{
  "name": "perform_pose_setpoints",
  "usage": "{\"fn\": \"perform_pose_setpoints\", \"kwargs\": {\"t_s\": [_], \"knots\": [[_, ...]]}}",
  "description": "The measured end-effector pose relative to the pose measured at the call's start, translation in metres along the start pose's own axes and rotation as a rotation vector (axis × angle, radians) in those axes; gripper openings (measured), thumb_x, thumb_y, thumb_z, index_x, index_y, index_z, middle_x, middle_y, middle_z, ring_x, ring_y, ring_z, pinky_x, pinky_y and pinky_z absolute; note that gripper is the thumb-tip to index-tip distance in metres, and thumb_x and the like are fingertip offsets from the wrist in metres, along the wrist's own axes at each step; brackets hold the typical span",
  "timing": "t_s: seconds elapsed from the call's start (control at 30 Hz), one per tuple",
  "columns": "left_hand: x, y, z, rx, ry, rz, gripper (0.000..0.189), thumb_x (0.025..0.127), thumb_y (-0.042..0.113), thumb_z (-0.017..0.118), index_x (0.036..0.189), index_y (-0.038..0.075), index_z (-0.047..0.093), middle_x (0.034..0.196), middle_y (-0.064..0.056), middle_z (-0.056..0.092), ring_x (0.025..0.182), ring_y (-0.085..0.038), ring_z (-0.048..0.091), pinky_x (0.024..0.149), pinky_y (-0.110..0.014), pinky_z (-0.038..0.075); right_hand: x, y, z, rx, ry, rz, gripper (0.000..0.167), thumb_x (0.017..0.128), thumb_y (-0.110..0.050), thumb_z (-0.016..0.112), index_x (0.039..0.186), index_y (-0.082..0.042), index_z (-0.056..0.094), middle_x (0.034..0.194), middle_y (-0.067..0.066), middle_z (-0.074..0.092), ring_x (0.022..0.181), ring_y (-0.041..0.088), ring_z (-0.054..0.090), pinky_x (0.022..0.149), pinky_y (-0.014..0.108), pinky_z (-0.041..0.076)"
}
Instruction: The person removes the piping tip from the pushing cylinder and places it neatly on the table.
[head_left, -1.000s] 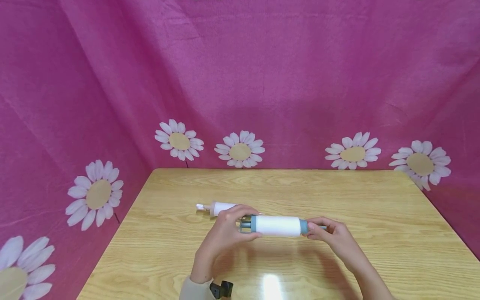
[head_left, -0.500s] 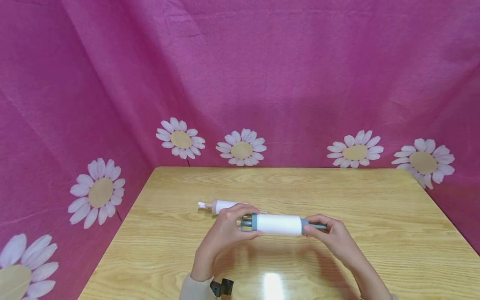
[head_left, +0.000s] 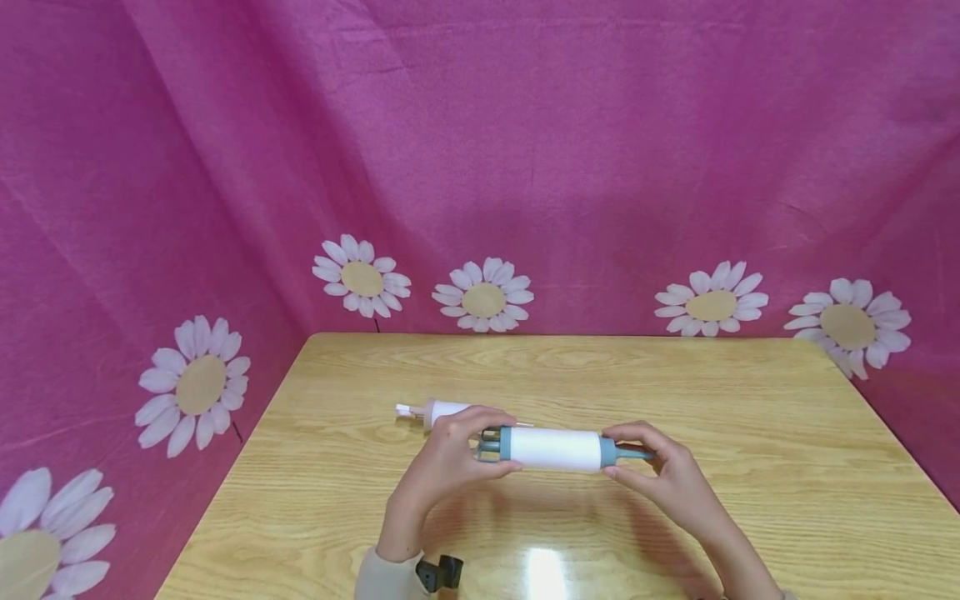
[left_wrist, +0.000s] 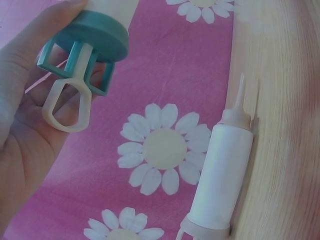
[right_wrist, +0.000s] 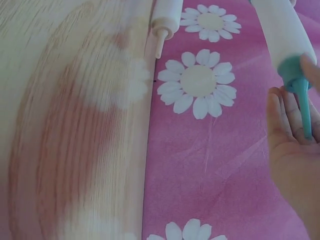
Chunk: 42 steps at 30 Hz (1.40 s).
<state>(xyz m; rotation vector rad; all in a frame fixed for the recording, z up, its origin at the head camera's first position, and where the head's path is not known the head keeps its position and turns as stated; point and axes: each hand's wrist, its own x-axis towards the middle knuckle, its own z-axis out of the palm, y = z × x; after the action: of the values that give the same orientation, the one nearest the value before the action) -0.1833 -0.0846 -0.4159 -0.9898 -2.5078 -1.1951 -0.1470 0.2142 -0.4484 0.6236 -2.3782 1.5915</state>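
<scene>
A large syringe with a white barrel [head_left: 555, 450] and teal ends is held level above the table, across both hands. My left hand [head_left: 444, 457] grips its left end by the teal collar [left_wrist: 97, 35], thumb and fingers on opposite sides. From that collar stick out teal bracket grips and a pale ring handle [left_wrist: 85, 107]. My right hand [head_left: 671, 473] pinches the teal nozzle cap [head_left: 608, 452] between thumb and fingers. The thin teal nozzle [right_wrist: 303, 107] points into that palm. A second syringe [left_wrist: 222, 175], white with pale pinkish ends, lies on the table behind my left hand, partly hidden in the head view.
The wooden table [head_left: 675, 383] extends behind and to the right of the hands. A pink cloth [head_left: 585, 167] with white daisies hangs along its back and sides. A dark strap mount [head_left: 441, 572] sits on the left wrist by the sleeve.
My right thumb has shifted from the front of the nozzle cap to its lower edge, with the fingers on top. The left hand and the second syringe stay almost unchanged.
</scene>
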Motion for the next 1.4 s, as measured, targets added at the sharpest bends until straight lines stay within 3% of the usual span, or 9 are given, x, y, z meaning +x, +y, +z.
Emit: {"fn": "perform_pose_setpoints", "kwargs": {"t_s": [0.13,0.23,0.37,0.53,0.7,0.9,1.23,1.4], "knots": [[-0.001,0.001,-0.001,-0.002,0.0,-0.005,0.046,0.072,0.022,0.087,0.113,0.01,0.071,0.114,-0.003,0.072,0.103,-0.017,0.068,0.086,-0.03,0.058,-0.001,0.001,-0.003,0.111,-0.018,0.056,0.04,0.09,0.002,0.065,0.128,0.004,0.055,0.119,-0.018,0.064,0.109,-0.004,0.061,0.089,0.015,0.053],[-0.002,0.002,-0.002,-0.009,0.0,-0.008,0.046,0.072,0.022,0.087,0.113,0.009,0.071,0.114,-0.003,0.072,0.103,-0.017,0.068,0.086,-0.03,0.059,-0.001,0.0,-0.007,0.159,-0.013,0.221,0.032,0.1,-0.009,0.054,0.128,0.007,0.055,0.112,-0.02,0.067,0.103,-0.002,0.064,0.088,0.014,0.053],[-0.002,0.002,-0.003,-0.011,0.0,0.001,0.046,0.073,0.022,0.087,0.114,0.009,0.071,0.115,-0.004,0.072,0.104,-0.018,0.068,0.085,-0.031,0.059,0.001,0.0,-0.009,0.177,-0.044,0.385,0.038,0.104,-0.023,0.046,0.12,0.01,0.059,0.098,-0.016,0.071,0.091,0.008,0.07,0.087,0.017,0.053],[-0.001,0.002,-0.002,0.003,-0.009,0.016,0.044,0.073,0.022,0.086,0.114,0.012,0.071,0.115,-0.003,0.072,0.103,-0.016,0.068,0.083,-0.025,0.058,0.002,0.0,-0.008,0.161,-0.08,0.403,0.03,0.1,-0.018,0.055,0.11,0.008,0.064,0.086,-0.009,0.072,0.083,0.014,0.07,0.082,0.023,0.054],[-0.001,0.002,-0.001,0.005,-0.015,0.027,0.044,0.074,0.022,0.086,0.113,0.012,0.071,0.115,-0.003,0.072,0.103,-0.016,0.067,0.085,-0.025,0.057,0.002,-0.003,-0.007,0.12,-0.077,0.398,0.027,0.093,-0.018,0.065,0.111,0.002,0.067,0.091,-0.014,0.072,0.085,0.008,0.068,0.079,0.026,0.055],[-0.001,0.001,-0.001,0.001,-0.018,0.019,0.046,0.072,0.022,0.087,0.113,0.009,0.071,0.115,-0.004,0.072,0.103,-0.017,0.068,0.086,-0.031,0.059,0.002,-0.005,-0.005,0.072,-0.069,0.323,0.03,0.09,-0.02,0.071,0.116,-0.006,0.067,0.106,-0.017,0.069,0.092,0.005,0.066,0.078,0.024,0.057],[-0.001,-0.002,-0.002,-0.02,-0.003,0.019,0.046,0.071,0.021,0.088,0.112,0.012,0.07,0.114,-0.003,0.072,0.104,-0.018,0.067,0.088,-0.031,0.058,0.001,0.002,0.0,0.016,0.004,-0.004,0.036,0.083,0.001,0.074,0.117,-0.005,0.064,0.112,-0.015,0.067,0.101,-0.003,0.062,0.086,0.014,0.054],[-0.001,-0.003,-0.002,-0.031,0.005,0.01,0.046,0.071,0.021,0.088,0.112,0.012,0.07,0.114,-0.004,0.072,0.103,-0.018,0.067,0.087,-0.032,0.059,0.001,0.004,0.002,0.056,0.008,-0.065,0.041,0.082,0.007,0.071,0.121,0.001,0.061,0.118,-0.012,0.065,0.107,-0.002,0.062,0.09,0.014,0.053]]}}
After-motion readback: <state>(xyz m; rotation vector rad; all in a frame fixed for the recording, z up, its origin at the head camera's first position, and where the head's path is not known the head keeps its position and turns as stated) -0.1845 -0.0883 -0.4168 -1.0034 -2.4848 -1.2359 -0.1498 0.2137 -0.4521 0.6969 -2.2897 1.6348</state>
